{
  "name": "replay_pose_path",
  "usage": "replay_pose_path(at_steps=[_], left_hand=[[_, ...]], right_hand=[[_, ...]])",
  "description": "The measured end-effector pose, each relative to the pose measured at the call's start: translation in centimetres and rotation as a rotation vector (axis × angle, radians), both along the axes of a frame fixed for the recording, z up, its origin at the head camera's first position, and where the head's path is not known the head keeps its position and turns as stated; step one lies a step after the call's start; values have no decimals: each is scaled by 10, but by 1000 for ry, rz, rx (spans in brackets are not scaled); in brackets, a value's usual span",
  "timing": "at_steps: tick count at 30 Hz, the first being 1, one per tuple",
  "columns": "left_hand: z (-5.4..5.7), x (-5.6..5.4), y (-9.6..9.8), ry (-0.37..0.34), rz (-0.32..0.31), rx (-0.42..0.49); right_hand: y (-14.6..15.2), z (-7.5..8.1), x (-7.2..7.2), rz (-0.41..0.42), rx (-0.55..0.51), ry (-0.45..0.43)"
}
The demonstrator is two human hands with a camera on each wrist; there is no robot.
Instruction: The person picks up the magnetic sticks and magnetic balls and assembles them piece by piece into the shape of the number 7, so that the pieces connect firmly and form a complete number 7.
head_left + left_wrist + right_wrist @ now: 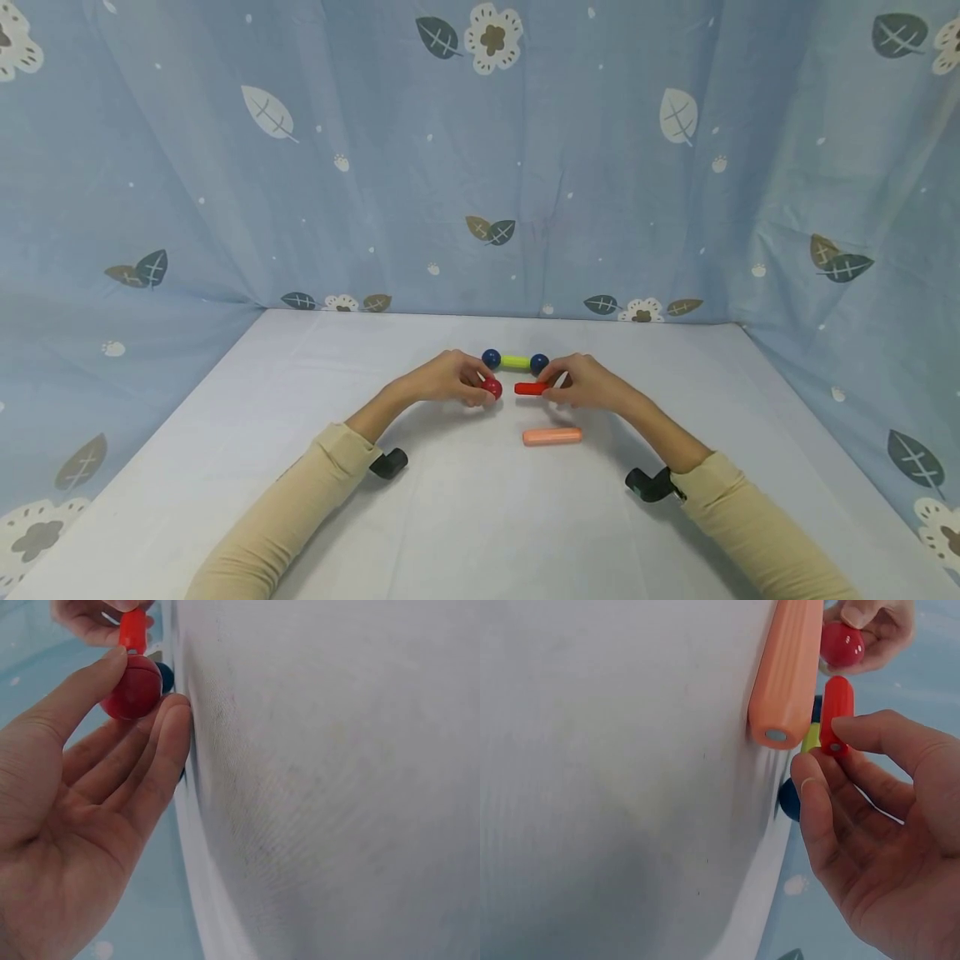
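Ball (pixel 492 387) and rod (pixel 528 388) in hands (pixel 452 378) (pixel 589 383)

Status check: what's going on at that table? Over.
Left grip holds red ball; right grip holds red rod. Ball and rod not touching. Nothing visible between them; orange rod lies apart from both.

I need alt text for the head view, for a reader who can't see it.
A person's left hand pinches a glossy red ball and their right hand a short red rod, the two apart, at a white table. Beyond them lies a lime-green rod with a dark blue ball at each end; nearer the camera lies a peach-orange rod.
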State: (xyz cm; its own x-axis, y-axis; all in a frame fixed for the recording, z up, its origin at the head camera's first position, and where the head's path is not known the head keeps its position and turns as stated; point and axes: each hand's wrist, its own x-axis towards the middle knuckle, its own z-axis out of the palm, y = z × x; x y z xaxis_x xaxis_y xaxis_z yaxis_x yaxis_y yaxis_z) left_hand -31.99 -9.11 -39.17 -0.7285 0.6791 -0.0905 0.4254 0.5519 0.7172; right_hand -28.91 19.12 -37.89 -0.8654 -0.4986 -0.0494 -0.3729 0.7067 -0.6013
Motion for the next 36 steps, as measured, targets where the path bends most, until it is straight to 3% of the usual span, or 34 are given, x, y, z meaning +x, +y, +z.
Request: replay_pose_path(at_steps=[19,36], left_hand=[[0,2,2,-21,-4,21],[-3,-1,4,13,-44,15]], right_hand=[[-11,1,3,22,-40,-62],[-13,1,5,32,-63,-80]])
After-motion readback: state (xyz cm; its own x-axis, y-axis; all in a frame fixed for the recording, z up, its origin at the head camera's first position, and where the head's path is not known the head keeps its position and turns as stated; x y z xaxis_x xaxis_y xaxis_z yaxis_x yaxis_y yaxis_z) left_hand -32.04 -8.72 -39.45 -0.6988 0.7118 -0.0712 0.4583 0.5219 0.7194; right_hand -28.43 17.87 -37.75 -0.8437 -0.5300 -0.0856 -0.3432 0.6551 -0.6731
